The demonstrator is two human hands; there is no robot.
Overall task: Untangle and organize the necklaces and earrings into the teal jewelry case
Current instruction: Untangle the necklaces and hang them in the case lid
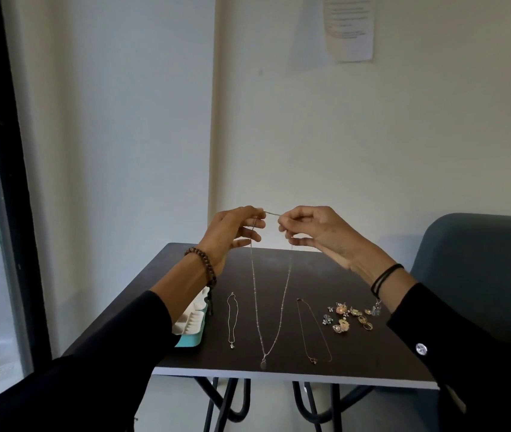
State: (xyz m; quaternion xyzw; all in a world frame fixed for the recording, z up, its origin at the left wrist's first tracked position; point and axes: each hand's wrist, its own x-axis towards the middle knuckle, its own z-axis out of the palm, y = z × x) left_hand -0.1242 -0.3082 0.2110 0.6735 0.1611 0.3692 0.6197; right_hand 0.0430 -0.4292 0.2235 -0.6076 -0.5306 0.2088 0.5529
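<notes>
a person's two hands are raised above a dark table (372, 353), holding up a long beaded silver necklace (255, 300). the left hand (232, 232) pinches the chain between thumb and forefinger, its other fingers loosely spread. the right hand (313, 232) pinches the chain too, its fingers curled in around it. a short stretch of chain runs straight between the two pinches, and the rest hangs below them in a narrow v. its pendant (263, 363) reaches the table's near edge, though i cannot tell whether it touches. holding the necklace high likely lets its weight pull the strands straight, so knots show and the clasp end can be worked.

left of the long necklace, a short silver necklace (231, 319) lies straightened out. further left, the open teal jewelry case (190, 341) sits partly hidden behind the left sleeve. right of the long necklace lies a thin chain necklace (313, 332), and beyond it a cluster of earrings (349, 318). no jewelry can be seen in the visible part of the case, so sorting seems not yet begun.
</notes>
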